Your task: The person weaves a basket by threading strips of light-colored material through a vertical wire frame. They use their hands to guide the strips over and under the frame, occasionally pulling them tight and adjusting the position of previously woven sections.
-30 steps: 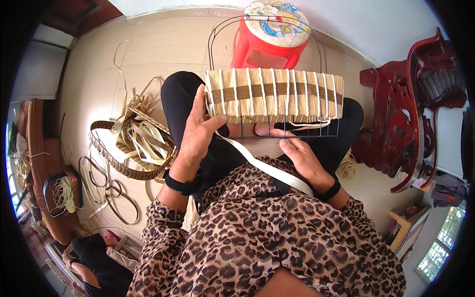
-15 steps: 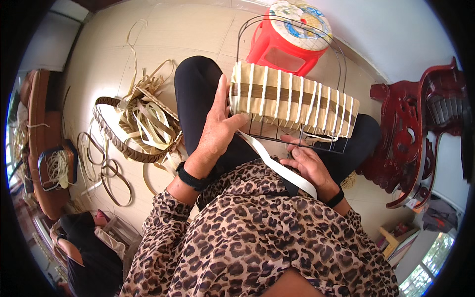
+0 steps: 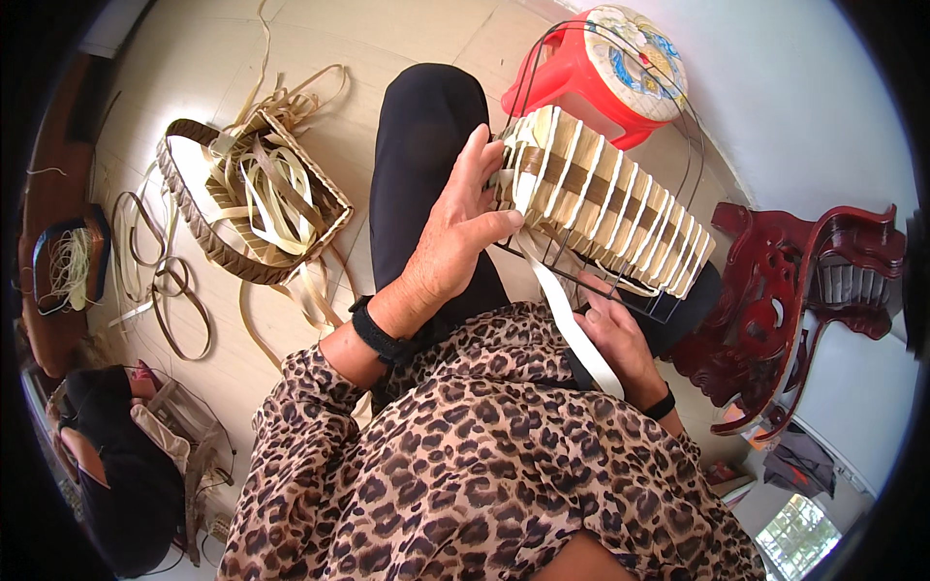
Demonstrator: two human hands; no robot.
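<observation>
A: Where's the tan straw basket body with white cord ribs and a brown middle band (image 3: 612,198)?

B: Over the person's lap, between the knees. Its lower right end overlaps the right knee; I can't tell if it rests there.

A: Which way does it point?

B: Its long axis slants from far left to near right. The ribbed side faces up at the camera, and the arch of the black wire frame (image 3: 662,309) reaches away toward the stool.

A: And the left hand (image 3: 450,232)?

B: Clamped on the far left end: thumb over the near corner, other fingers spread up the end. Probably that grip steadies the tilt and pins the flat white strip (image 3: 567,315), which leaves that corner and drops toward the right wrist.

A: The right hand (image 3: 620,334)?

B: Fingers half curled at the frame's near lower edge. I can't tell whether they're closed on the wire; perhaps they prop that side.

A: Further out?

B: On the left, on the pale tiled floor (image 3: 387,34), lies a brown plaited basket with a braided rim (image 3: 334,211), loose cream strips (image 3: 260,198) heaped inside, presumably to keep them together. Beyond the arch stands a red plastic stool with a floral top (image 3: 552,87); to the right, a carved dark-red wooden chair (image 3: 760,315).
</observation>
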